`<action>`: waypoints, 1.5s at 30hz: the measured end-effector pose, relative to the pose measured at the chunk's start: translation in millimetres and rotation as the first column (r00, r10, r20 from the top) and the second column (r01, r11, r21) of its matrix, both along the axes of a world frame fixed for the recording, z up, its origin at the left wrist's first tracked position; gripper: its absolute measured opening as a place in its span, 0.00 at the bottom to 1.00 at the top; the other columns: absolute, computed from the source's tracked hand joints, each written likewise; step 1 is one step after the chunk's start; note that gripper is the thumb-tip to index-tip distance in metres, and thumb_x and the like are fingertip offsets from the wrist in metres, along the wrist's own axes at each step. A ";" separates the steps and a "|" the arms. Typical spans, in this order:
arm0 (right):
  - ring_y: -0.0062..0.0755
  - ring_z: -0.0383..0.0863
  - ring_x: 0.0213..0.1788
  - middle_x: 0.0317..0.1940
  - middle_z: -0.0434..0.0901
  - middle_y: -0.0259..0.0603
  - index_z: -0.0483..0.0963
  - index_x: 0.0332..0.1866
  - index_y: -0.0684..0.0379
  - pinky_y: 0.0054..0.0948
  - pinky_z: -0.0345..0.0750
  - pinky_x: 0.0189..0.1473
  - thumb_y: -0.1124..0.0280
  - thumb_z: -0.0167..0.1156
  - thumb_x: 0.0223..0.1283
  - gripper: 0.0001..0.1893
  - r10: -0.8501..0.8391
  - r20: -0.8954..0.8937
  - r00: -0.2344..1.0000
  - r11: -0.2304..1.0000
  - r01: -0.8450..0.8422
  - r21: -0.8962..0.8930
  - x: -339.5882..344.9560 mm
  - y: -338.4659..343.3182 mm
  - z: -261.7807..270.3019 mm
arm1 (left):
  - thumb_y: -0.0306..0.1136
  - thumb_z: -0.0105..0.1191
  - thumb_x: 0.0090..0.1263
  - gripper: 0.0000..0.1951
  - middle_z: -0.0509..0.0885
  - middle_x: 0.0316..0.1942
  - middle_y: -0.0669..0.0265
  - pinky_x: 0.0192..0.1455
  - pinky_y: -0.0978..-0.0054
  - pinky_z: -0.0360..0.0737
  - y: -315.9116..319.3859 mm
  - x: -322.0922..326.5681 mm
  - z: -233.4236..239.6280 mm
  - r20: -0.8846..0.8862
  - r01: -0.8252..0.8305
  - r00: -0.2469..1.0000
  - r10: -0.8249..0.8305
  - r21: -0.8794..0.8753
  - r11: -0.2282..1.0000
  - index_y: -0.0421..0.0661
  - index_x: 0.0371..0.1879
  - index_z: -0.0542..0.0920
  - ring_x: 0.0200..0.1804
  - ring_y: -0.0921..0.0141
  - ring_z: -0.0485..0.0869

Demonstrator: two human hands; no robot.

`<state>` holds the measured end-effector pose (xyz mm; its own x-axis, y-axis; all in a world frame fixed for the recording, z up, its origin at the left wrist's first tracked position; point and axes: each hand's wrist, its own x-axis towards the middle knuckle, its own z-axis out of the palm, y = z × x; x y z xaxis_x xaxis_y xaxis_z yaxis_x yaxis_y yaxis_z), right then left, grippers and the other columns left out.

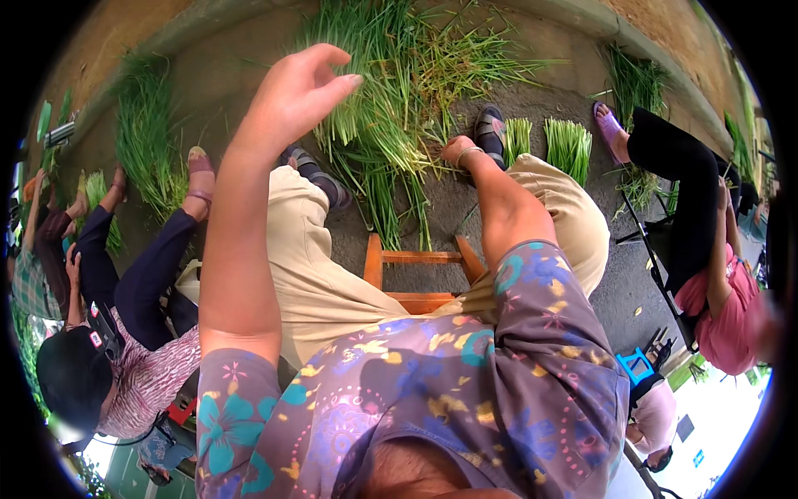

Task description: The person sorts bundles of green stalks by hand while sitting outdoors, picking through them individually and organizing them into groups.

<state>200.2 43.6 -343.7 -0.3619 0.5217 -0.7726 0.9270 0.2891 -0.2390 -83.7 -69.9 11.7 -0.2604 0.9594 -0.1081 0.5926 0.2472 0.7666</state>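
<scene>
My left hand (305,87) is raised at the upper left, thumb and fingers apart, with nothing seen in it. Below and beside it a large loose pile of long green stalks (386,106), like chives, lies on the ground. Yellowed, tangled stalks (464,59) lie at its right side. My right hand (460,151), a bracelet at its wrist, is low by the pale ends of the pile, beside my right shoe. Its fingers are bent and partly hidden, so its hold is unclear. Two neat bundles, a small one (517,140) and a wider one (568,150), rest right of that shoe.
A wooden stool (424,257) shows between my knees. Seated people are at left and right, with more green stalks (146,125) by the left one's feet and a heap (636,78) at the upper right. A concrete curb (212,22) curves across the top.
</scene>
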 end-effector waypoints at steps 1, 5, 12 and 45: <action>0.36 0.81 0.35 0.33 0.82 0.41 0.80 0.35 0.59 0.31 0.77 0.37 0.67 0.62 0.47 0.11 0.190 -0.155 0.969 0.982 -0.185 0.047 6.6 2.8 -10.0 | 0.36 0.57 0.61 0.15 0.75 0.23 0.72 0.30 0.81 0.69 -0.4 1.1 -0.8 -0.003 -0.002 1.000 0.002 -0.011 1.000 0.40 0.42 0.77 0.26 0.80 0.71; 0.27 0.76 0.24 0.23 0.79 0.36 0.78 0.26 0.64 0.30 0.73 0.22 0.75 0.62 0.45 0.04 -0.663 -0.235 0.710 0.733 0.553 -0.396 -7.9 17.0 22.0 | 0.37 0.57 0.60 0.16 0.75 0.22 0.71 0.29 0.80 0.69 -0.8 4.8 0.6 -0.045 0.006 0.999 -0.006 -0.007 1.000 0.39 0.42 0.77 0.25 0.80 0.70; 0.30 0.77 0.18 0.21 0.78 0.39 0.78 0.32 0.61 0.26 0.76 0.20 0.69 0.56 0.49 0.09 -0.004 -0.160 0.987 0.993 0.022 0.116 -74.7 76.2 244.9 | 0.37 0.55 0.61 0.15 0.76 0.21 0.69 0.29 0.78 0.71 -0.5 12.5 6.9 -0.084 0.045 0.996 -0.038 0.079 0.996 0.40 0.41 0.77 0.25 0.77 0.73; 0.27 0.80 0.39 0.51 0.73 0.42 0.69 0.56 0.63 0.23 0.80 0.36 0.80 0.57 0.50 0.24 -0.349 -0.915 0.204 0.937 0.055 -0.345 -97.9 36.0 390.1 | 0.28 0.48 0.65 0.07 0.80 0.28 0.65 0.28 0.68 0.80 -1.3 26.2 9.3 0.948 -0.079 0.292 0.126 -0.107 0.991 0.39 0.38 0.76 0.26 0.71 0.80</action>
<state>102.3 79.6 46.4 -0.8001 0.5997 -0.0113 -0.0285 -0.0569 -0.9980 -57.4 -71.2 21.0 -0.0490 0.9230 -0.3818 -0.5770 0.2858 0.7651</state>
